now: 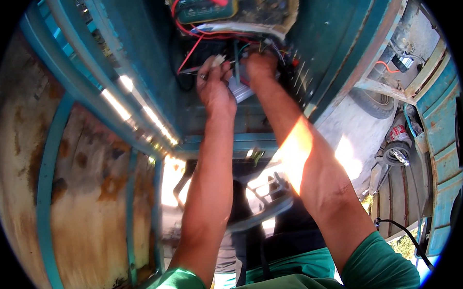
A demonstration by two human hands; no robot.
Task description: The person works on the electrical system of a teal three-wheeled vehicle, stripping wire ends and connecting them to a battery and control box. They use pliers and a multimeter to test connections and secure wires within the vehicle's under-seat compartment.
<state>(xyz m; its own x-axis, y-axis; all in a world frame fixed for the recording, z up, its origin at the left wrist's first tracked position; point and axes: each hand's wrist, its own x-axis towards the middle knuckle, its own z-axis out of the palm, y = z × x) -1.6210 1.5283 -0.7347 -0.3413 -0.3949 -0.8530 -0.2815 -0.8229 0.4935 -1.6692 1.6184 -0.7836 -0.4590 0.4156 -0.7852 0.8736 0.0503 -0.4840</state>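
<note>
My left hand (215, 86) is closed, its fingertips pinching a small white connector (218, 60). To its right, my right hand (260, 67) reaches in among thin coloured wires (273, 45). Its fingers curl inward and are partly hidden, so what they grip cannot be made out. Between the two hands lies a silver metal box (241, 92), partly covered by them. Red leads (190, 54) run from above the hands down to the left. All this sits inside a teal metal compartment (202, 121).
A dark green device (205, 10) with a red lead across it rests at the compartment's far end, beside a dark block (262, 9). Teal walls (336, 47) rise on both sides. A wheel (371, 101) and a can (397, 135) are at the right; a rusty panel (84, 202) stands left.
</note>
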